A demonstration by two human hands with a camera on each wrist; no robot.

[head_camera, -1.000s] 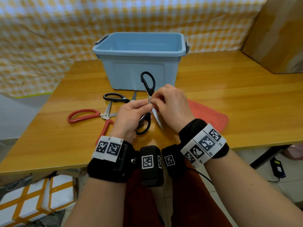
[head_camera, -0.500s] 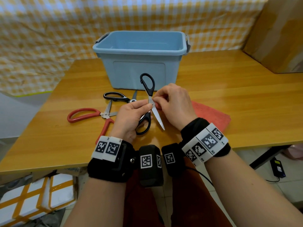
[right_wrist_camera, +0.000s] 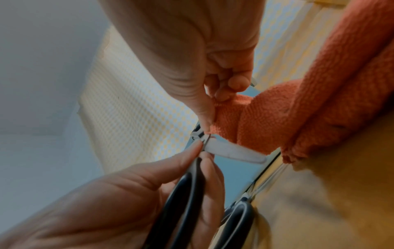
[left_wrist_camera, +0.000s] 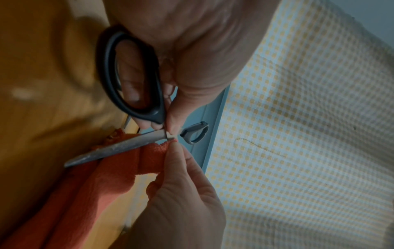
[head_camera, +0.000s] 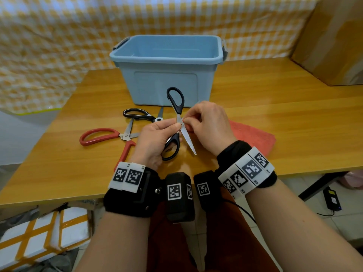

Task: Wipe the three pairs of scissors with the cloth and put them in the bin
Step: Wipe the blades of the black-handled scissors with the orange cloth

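1. Little has shifted since a moment back: the black-handled scissors (head_camera: 177,122) are held at much the same tilt in front of the bin (head_camera: 167,75), and both hands are in much the same spot over the bench (head_camera: 275,122).
2. Left hand (head_camera: 155,142) first: its grip is closed on the scissors, thumb and fingertip pinching right at the pivot, other fingers curled by the lower black handle loop.
3. The scissors are spread open, one handle loop up against the bin's front wall, one bare blade pointing down toward the bench edge.
4. Right hand (head_camera: 208,126) now: fingers curled, pinching a fold of the orange cloth (head_camera: 253,134) right beside the pivot.
5. From the left wrist, that pinched cloth (left_wrist_camera: 119,161) sits just under the blade, touching it near the pivot.
6. The rest of the cloth trails down to the bench on the right, under the right wrist.
7. Still waiting on the bench: the red-handled scissors (head_camera: 106,136), blades open, to the left.
8. Just behind them, a second black-handled pair (head_camera: 137,114) lies near the bin's foot.
9. The bin stands upright at the back of the bench; no scissors show inside it.
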